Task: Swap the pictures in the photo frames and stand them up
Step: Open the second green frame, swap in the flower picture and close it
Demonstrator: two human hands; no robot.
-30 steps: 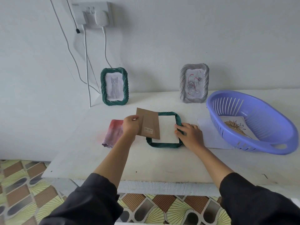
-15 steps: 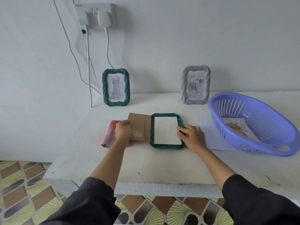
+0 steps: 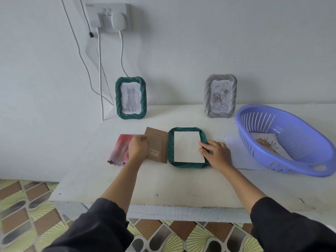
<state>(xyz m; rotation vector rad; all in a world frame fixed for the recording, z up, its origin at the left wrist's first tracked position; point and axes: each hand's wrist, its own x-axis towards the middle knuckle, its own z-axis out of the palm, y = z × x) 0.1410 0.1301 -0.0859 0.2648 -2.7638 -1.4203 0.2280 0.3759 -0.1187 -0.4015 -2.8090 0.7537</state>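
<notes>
Worn on the head, wide-angle; looks forward and down, squarely facing the white wall (image 3: 200, 42) behind the table (image 3: 163, 182). Sits close: takes in both dark sleeves (image 3: 94, 230) along the bottom edge, the left hand (image 3: 138, 149) on the backing board (image 3: 158, 142) and the right hand (image 3: 217, 154) on the lying green frame (image 3: 187, 165) near mid-picture. Catches patterned floor (image 3: 27, 206) lower left and the wall socket (image 3: 107, 17) at the top.
</notes>
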